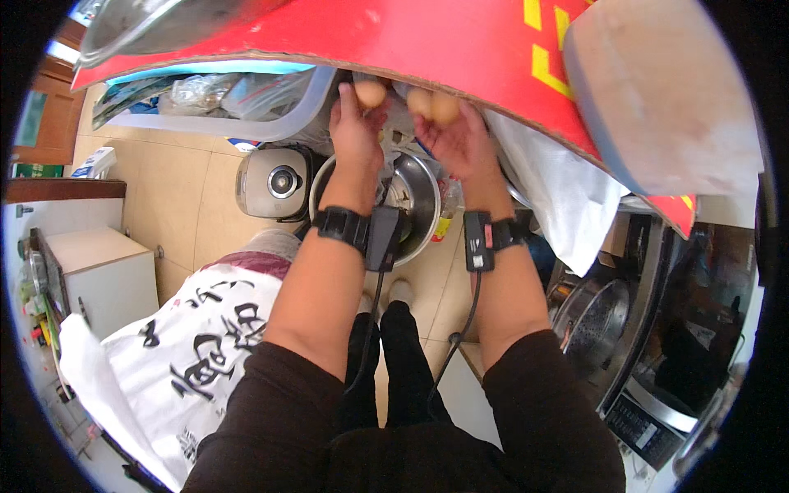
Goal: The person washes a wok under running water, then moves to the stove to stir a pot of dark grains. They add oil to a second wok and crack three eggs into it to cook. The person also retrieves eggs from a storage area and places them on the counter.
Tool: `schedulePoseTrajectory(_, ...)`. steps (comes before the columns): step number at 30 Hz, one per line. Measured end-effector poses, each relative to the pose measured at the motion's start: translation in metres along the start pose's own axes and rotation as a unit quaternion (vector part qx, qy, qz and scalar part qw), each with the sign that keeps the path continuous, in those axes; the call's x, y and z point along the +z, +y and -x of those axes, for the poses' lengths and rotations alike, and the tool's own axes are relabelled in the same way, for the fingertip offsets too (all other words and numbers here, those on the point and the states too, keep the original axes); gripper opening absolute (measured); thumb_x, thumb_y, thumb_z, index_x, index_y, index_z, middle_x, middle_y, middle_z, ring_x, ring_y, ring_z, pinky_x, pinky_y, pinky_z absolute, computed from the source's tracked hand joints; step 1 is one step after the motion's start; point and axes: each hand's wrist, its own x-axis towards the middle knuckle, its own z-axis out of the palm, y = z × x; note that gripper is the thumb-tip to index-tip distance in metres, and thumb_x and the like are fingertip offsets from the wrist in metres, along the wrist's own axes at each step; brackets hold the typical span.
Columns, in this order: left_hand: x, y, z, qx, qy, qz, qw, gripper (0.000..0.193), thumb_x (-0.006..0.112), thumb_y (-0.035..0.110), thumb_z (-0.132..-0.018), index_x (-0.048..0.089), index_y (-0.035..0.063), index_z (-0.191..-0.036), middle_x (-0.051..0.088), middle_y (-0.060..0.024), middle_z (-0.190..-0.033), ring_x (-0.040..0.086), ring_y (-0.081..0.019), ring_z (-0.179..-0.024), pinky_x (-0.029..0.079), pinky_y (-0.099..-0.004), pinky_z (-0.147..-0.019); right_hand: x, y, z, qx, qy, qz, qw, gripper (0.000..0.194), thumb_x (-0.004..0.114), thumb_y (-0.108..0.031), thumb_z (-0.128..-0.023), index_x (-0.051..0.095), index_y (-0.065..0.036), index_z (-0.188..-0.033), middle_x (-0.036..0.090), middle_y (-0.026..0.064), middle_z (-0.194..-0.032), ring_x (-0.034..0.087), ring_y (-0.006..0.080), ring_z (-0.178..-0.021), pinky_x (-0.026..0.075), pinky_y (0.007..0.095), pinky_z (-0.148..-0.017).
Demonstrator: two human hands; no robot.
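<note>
Just under the edge of a red cardboard sheet (394,31), my left hand (360,129) holds a brown egg (370,94) at its fingertips. Two more brown eggs, one (420,103) beside the other (445,108), rest in my right hand (459,138), at its fingers. Both hands are raised over the far side of a round stainless steel basin (425,185) on the floor. Clear plastic bags lie between the hands, and what is behind the cardboard edge is hidden. Each wrist wears a black strap with a cabled box.
A rice cooker (274,183) stands left of the basin, below a translucent plastic bin (296,117) of bags. A bottle (449,209) is right of the basin. White sacking (567,185) hangs at right, near a microwave oven (684,320). A printed white sack (185,345) is at lower left.
</note>
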Motion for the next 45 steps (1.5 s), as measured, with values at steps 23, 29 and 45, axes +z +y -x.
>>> schedulePoseTrajectory(23,0.032,0.231,0.353,-0.017,-0.22,0.132,0.966,0.029,0.045,0.031,-0.091,0.052,0.0042,-0.098,0.06,-0.0059,-0.085,0.056,-0.0129,-0.071,0.042,-0.0242,-0.062,0.248,0.012,0.324,0.039,-0.291,-0.065,0.954,0.059,0.052,-0.049,-0.083,0.04,-0.011,-0.127,0.04,0.02,-0.127,0.048,0.0302,-0.106,0.041,0.0396,-0.092)
schedulePoseTrajectory(29,-0.017,0.321,0.432,0.062,-0.192,0.125,0.971,0.03,0.05,0.029,-0.088,0.052,0.0018,-0.102,0.061,-0.0104,-0.093,0.059,-0.0177,-0.08,0.047,-0.0288,-0.072,0.332,0.068,0.369,0.112,-0.34,-0.08,0.93,0.057,0.056,-0.044,-0.082,0.042,-0.006,-0.122,0.047,0.0185,-0.12,0.052,0.0325,-0.104,0.043,0.0416,-0.09)
schedulePoseTrajectory(45,-0.375,0.578,0.582,0.226,0.093,0.203,0.948,0.029,0.055,0.02,-0.085,0.052,0.0004,-0.107,0.058,-0.012,-0.106,0.057,-0.0264,-0.098,0.047,-0.0355,-0.085,0.553,0.46,0.383,0.458,-0.399,0.001,0.794,0.054,0.055,-0.041,-0.083,0.044,-0.007,-0.122,0.035,0.0307,-0.127,0.051,0.0303,-0.105,0.043,0.0382,-0.091)
